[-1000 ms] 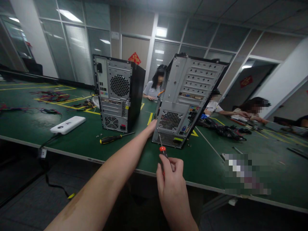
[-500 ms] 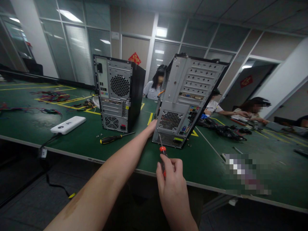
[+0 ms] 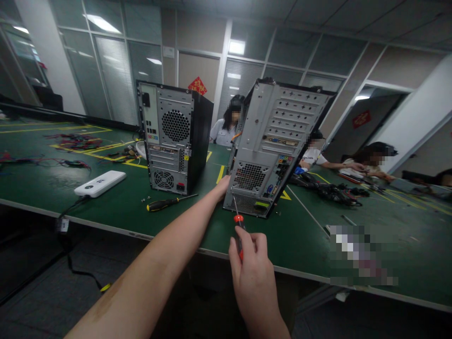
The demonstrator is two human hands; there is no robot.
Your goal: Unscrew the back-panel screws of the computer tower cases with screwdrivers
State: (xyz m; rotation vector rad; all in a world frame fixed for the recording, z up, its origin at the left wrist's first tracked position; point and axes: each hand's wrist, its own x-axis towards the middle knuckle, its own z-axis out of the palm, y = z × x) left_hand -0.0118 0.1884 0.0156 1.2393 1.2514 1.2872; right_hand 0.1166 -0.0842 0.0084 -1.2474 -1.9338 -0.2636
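Observation:
A silver computer tower [image 3: 252, 141] stands tilted on the green table, its back panel with vents and ports toward me. My right hand [image 3: 254, 263] is closed around a red and black screwdriver [image 3: 239, 219]. The shaft points up and its tip meets the lower left of the back panel; the tip's exact seat is too small to make out. My left hand [image 3: 223, 182] reaches to the tower's left side, and its fingers are hidden behind the case. To the left, a second computer tower [image 3: 167, 141] stands upright.
A yellow and black screwdriver [image 3: 163, 204] lies before the second tower, near small screws [image 3: 145, 199]. A white power bank [image 3: 100, 183] with a cable lies left. Black cables [image 3: 328, 190] lie right, near a blurred flat item [image 3: 360, 256]. Other people [image 3: 224, 129] sit across the table.

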